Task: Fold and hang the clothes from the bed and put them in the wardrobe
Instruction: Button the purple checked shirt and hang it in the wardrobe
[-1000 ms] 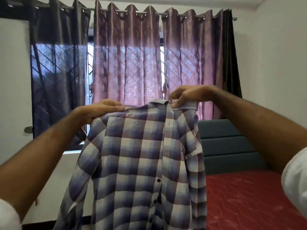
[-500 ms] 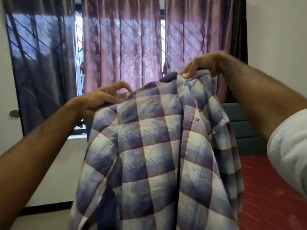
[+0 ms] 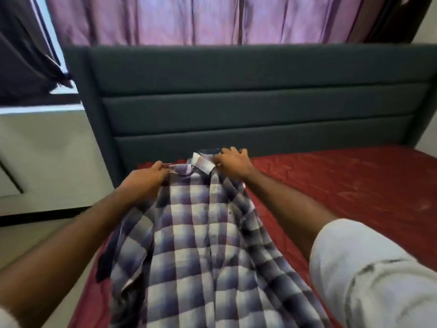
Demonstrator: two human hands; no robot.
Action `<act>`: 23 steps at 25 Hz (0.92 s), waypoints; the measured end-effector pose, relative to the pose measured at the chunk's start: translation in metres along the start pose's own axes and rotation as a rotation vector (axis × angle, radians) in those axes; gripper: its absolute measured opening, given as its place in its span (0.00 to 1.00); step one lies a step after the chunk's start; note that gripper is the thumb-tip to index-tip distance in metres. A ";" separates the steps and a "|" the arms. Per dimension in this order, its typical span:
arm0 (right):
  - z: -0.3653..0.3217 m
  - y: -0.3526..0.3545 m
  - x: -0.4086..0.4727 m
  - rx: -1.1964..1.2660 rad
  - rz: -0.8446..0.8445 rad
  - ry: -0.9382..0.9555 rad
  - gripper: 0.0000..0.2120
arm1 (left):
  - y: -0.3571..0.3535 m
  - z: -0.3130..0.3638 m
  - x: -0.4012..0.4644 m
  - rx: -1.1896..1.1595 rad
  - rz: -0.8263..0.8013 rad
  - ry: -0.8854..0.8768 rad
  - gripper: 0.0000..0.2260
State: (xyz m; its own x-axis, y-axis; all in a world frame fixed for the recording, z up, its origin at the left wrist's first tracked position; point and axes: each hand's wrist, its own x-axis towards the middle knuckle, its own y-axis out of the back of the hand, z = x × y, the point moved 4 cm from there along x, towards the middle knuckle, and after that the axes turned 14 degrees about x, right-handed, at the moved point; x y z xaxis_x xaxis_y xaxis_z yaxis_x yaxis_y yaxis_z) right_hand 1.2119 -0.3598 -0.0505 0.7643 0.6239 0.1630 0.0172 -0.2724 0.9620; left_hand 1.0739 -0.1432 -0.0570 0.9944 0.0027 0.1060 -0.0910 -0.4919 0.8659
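Observation:
A blue, purple and white checked shirt [image 3: 201,245] lies spread lengthwise on the red mattress [image 3: 343,192], collar toward the headboard. My left hand [image 3: 144,179] grips the shirt's left shoulder by the collar. My right hand [image 3: 233,163] holds the right side of the collar, fingers curled over the cloth. The shirt's lower part runs out of the bottom of the view.
A dark grey padded headboard [image 3: 236,102] stands behind the mattress. Purple curtains [image 3: 201,20] hang above it, a dark curtain [image 3: 23,55] at the left. A pale wall [image 3: 47,150] and the floor lie left of the bed.
The shirt was held up in the air before the curtains; now it has come down flat onto the mattress, both hands still at the collar. My view has tilted down toward the bed.

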 end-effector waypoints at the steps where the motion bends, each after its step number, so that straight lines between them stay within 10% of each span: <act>1: 0.007 -0.032 0.004 0.081 0.042 -0.018 0.17 | -0.031 0.007 0.007 0.001 -0.027 0.041 0.22; 8: 0.125 -0.190 -0.075 0.458 -0.035 -0.553 0.47 | -0.125 0.136 0.022 -0.441 -0.108 -0.109 0.21; 14: 0.147 -0.215 -0.088 0.739 -0.124 -0.456 0.07 | -0.200 0.190 0.012 -0.516 -0.303 -0.026 0.34; 23: 0.165 -0.204 -0.064 0.060 0.100 -0.340 0.22 | -0.247 0.192 0.014 -0.306 -0.145 -0.045 0.34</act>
State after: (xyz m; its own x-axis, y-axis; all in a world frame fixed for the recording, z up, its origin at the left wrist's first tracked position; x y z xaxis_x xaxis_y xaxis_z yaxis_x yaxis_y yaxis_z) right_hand 1.2656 -0.4646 -0.2936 0.9349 0.3151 0.1635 -0.0383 -0.3683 0.9289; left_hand 1.1212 -0.1888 -0.3636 0.9989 0.0113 -0.0453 0.0466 -0.2049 0.9777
